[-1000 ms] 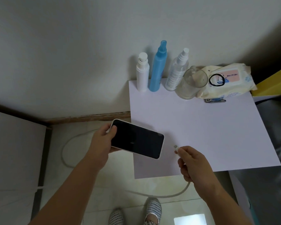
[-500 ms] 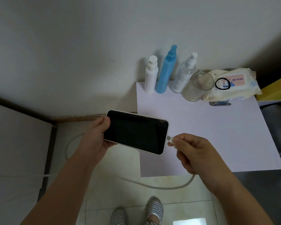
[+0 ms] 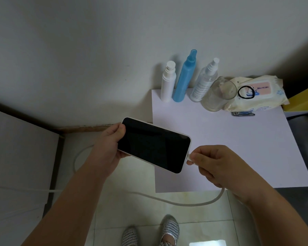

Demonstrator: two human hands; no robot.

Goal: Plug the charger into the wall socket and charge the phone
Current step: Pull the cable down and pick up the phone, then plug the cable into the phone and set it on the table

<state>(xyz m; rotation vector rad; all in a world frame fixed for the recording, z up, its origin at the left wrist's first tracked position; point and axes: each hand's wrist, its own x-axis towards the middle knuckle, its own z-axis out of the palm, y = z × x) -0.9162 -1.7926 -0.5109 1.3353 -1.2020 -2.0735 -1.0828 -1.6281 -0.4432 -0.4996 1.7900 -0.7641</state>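
A phone (image 3: 154,144) with a dark screen and white edge is held level in the air, its left end gripped by my left hand (image 3: 106,148). My right hand (image 3: 214,166) pinches the white connector (image 3: 190,158) of the charging cable, which touches the phone's right end. The white cable (image 3: 176,202) hangs from under my right hand and loops over the floor to the left. No wall socket or charger plug is in view.
A white tabletop (image 3: 238,139) stands to the right against the wall, with three bottles (image 3: 183,77), a clear glass (image 3: 219,93), a wipes pack (image 3: 256,93) and nail clippers (image 3: 243,113). A grey panel (image 3: 16,166) stands left. My feet (image 3: 149,233) are on the tiled floor.
My right hand has brought the connector left until it meets the phone's right end. My left hand has raised and levelled the phone slightly.
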